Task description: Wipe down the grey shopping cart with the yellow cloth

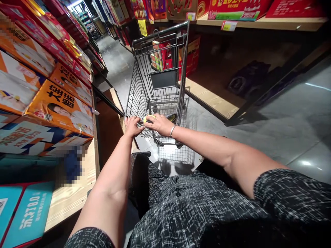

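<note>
A black wire shopping cart (164,80) stands in front of me on the floor. My left hand (133,126) is closed over the cart's near left corner. Beside it, my right hand (161,124) is curled over the near rim, with a metal bracelet at the wrist. A yellow and black piece (149,119) shows beneath the right fingers; I cannot tell whether it belongs to the cart. The two hands nearly meet, and the right palm is hidden. Red and green boxes appear beyond the cart's far wires.
Orange cartons (62,103) are stacked on the left shelf, above a teal box (31,213). On the right, a wooden shelf (258,24) carries red boxes, with a dark purple pack (248,79) lower down. Grey tiled floor (113,55) runs between the shelves.
</note>
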The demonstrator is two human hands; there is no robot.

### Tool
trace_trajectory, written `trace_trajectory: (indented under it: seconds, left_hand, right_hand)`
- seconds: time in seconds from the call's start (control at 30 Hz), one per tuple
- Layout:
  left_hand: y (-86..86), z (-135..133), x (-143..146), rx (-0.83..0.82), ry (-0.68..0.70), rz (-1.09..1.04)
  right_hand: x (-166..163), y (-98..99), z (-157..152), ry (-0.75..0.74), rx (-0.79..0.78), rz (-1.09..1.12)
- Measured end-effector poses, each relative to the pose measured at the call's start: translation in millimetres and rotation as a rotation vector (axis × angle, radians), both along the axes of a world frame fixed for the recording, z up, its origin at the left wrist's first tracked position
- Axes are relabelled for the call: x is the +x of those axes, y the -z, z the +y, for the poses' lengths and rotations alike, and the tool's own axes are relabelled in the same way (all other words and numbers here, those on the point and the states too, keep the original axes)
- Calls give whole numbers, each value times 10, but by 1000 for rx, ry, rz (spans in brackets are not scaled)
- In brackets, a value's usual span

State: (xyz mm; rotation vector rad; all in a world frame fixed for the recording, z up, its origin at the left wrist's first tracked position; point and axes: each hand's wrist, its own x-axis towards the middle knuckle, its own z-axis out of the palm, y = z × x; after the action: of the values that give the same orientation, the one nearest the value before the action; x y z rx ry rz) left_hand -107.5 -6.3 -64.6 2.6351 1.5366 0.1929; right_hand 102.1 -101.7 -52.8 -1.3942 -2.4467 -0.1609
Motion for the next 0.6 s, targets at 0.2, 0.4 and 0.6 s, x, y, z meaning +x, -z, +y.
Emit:
trace_trajectory:
  seconds: [0.2, 0.4, 0.6]
  left_hand:
    - [-120, 207, -171, -118, -73, 19]
    - [-306, -70, 269, -399, 272, -279]
    - [-362, -366, 624, -447, 205, -237]
  right_hand:
    - [689, 232, -228, -163, 185, 2]
    - [700, 618, -315, -27, 225, 150]
    - [376, 1395, -450, -240, 45, -32]
